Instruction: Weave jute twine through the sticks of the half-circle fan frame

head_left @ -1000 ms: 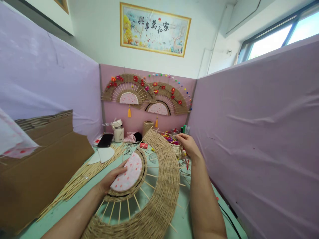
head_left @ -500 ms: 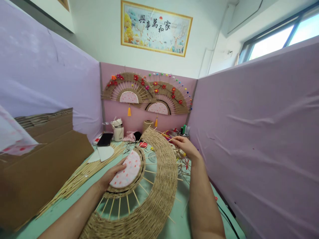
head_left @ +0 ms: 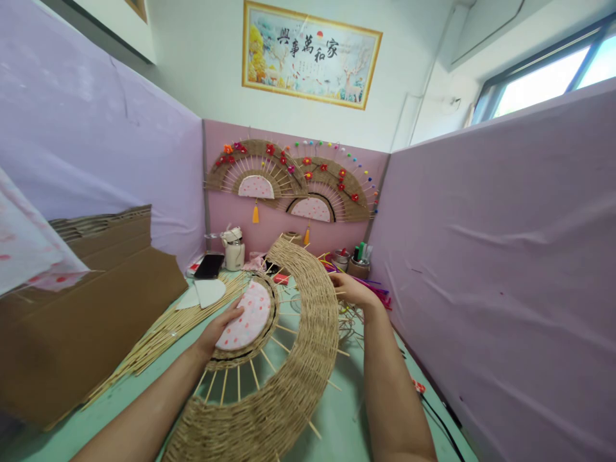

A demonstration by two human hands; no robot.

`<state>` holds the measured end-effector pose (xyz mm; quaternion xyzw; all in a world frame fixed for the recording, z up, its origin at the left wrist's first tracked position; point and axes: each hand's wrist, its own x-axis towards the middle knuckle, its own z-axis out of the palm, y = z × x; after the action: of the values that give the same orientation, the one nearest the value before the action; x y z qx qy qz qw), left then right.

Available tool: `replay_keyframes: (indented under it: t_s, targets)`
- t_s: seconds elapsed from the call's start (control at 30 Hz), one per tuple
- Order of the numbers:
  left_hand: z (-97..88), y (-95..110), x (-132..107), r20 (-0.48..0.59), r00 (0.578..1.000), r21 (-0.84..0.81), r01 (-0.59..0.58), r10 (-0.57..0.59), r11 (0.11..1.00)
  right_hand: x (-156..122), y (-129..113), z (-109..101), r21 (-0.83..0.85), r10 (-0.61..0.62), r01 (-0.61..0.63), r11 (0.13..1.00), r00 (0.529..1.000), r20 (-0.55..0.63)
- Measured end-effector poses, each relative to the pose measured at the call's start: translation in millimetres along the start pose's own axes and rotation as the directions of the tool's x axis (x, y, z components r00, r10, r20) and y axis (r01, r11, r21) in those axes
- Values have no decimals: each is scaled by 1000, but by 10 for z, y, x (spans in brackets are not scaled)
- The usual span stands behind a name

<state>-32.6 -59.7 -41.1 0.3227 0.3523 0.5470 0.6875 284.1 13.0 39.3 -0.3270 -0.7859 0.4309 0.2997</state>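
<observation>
A half-round fan [head_left: 308,346] woven of jute twine over bamboo ribs lies on the green table [head_left: 337,417]. Its hub is a pink dotted half-disc [head_left: 248,314]. My left hand [head_left: 219,330] lies flat on that half-disc with fingers stretched out. My right hand [head_left: 351,289] sits at the fan's outer rim on the right, fingers curled in a pinch on the rim or a rib end; what it pinches is too small to make out. A tangle of loose twine [head_left: 349,324] lies just below it.
Bamboo sticks [head_left: 163,333] lie in a bundle to the left, beside cardboard sheets [head_left: 81,321]. At the back stand a phone [head_left: 210,264], a white jar [head_left: 234,253], a twine spool [head_left: 289,236] and cups of coloured stems [head_left: 359,264]. Two finished fans [head_left: 289,179] hang on the pink partition.
My right hand has slid leftward onto the fan's outer rim. The fan has turned slightly and the camera has shifted a little. My left hand stays on the pink half-disc.
</observation>
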Motion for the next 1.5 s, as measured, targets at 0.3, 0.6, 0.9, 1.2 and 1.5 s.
replay_keyframes:
  t_s: [0.3,0.6,0.9,1.2,1.5]
  targets:
    - [-16,213,-53,-132,986,-170,-121,99,978,-93,163,-170,-152,123,-135,979,989,-83]
    - [-215,457,-116,-240,960,-341,-223,145,913,-259,10,-323,-463,132,-312,829,916,-380]
    - [-268,385,-43,-214,965,-368,-223,151,903,-517,-561,-270,-176,-194,91,980,619,-761]
    - [-412,348,35,-152,968,-320,-238,198,917,-448,-459,-238,-151,-148,72,986,792,-592]
    - [-420,383,33,-211,946,-275,-299,246,914,-532,-327,-107,-378,77,-205,903,942,-327]
